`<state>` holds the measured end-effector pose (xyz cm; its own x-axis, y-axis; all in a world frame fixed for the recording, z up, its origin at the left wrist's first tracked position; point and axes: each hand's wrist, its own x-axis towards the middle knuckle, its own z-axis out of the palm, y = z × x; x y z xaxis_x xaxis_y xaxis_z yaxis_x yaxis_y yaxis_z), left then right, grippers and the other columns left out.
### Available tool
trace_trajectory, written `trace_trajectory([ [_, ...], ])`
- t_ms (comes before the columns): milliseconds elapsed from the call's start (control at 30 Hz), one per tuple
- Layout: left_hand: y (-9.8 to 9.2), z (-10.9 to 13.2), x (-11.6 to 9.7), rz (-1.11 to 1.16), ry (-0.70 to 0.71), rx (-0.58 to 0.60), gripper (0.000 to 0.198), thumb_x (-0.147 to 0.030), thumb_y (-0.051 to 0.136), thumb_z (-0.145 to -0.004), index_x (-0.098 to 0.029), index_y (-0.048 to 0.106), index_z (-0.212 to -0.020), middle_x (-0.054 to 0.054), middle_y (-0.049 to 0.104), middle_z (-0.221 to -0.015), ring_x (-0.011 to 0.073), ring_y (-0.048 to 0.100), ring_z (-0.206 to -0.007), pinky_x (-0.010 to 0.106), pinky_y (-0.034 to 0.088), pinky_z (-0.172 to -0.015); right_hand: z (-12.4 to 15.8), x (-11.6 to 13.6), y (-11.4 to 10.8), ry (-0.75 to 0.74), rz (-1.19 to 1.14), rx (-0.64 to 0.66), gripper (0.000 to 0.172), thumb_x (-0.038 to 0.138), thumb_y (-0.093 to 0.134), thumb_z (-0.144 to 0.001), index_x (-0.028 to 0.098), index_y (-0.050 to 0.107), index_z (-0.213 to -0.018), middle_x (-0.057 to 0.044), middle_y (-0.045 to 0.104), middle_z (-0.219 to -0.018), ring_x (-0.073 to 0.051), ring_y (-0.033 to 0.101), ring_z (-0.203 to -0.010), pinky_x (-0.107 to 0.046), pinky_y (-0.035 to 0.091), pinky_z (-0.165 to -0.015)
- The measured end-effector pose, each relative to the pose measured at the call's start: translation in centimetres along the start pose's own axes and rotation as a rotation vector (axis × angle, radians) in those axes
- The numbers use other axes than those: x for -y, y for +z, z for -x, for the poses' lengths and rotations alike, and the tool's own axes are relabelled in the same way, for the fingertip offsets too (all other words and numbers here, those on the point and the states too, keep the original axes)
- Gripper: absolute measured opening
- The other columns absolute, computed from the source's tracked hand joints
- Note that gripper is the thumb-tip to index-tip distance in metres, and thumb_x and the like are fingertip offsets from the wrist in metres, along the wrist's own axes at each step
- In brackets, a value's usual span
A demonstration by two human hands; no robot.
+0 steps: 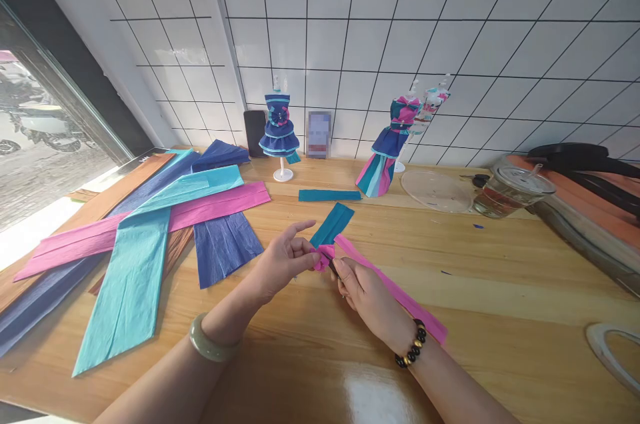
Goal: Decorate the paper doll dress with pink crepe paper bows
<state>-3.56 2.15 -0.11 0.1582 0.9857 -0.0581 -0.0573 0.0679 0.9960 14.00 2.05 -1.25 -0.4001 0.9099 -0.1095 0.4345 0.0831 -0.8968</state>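
We see both hands meeting over the middle of the wooden desk (500,291). The left hand (283,263) pinches the bunched end of a pink paper strip (395,291) between thumb and fingers, its index finger stretched out above. The right hand (367,294) is closed on the same strip just beside that bunched end, and the rest of the strip trails away under the right wrist toward the near right. A teal paper strip (333,224) lies flat on the desk, its near end touching the pink bunch. A second, shorter teal piece (330,195) lies farther back. To the left, long sheets of crepe paper (150,224) in pink, teal and blue overlap. Two small paper dresses on stands (280,127) sit by the tiled wall.
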Motion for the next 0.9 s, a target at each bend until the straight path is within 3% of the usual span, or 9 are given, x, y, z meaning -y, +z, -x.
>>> trace_trajectory([
  [333, 0.27, 0.17, -0.14, 0.103, -0.002, 0.015, 0.057, -0.035, 0.060, -0.076, -0.015, 0.039, -0.126, 0.004, 0.063, -0.075, 0.0150, 0.057, -0.068, 0.029, 0.042, -0.064, -0.27, -0.32, 0.15, -0.027, -0.029, -0.024, 0.042, 0.052, 0.025, -0.090, 0.021, 0.046, -0.072, 0.004, 0.038, -0.057, -0.011, 0.036, -0.048, -0.023, 0.030, -0.047],
  [600, 0.82, 0.13, 0.07, 0.094, -0.017, -0.009, 0.065, -0.023, 0.070, -0.066, -0.018, 0.039, -0.124, 0.002, 0.063, -0.075, 0.0149, 0.059, -0.067, 0.026, 0.041, -0.060, 0.00, -0.04, 0.22, 0.008, -0.040, -0.028, 0.041, 0.053, 0.025, -0.089, 0.022, 0.044, -0.071, 0.003, 0.037, -0.056, -0.012, 0.036, -0.049, -0.024, 0.030, -0.046],
  [900, 0.69, 0.00, 0.53, 0.057, -0.004, -0.042, 0.059, -0.026, 0.067, -0.070, -0.017, 0.041, -0.122, 0.001, 0.063, -0.073, 0.0137, 0.057, -0.064, 0.026, 0.041, -0.060, -0.12, -0.03, 0.29, 0.014, -0.028, -0.034, 0.043, 0.055, 0.025, -0.089, 0.022, 0.046, -0.072, 0.002, 0.040, -0.057, -0.013, 0.038, -0.049, -0.025, 0.030, -0.046],
])
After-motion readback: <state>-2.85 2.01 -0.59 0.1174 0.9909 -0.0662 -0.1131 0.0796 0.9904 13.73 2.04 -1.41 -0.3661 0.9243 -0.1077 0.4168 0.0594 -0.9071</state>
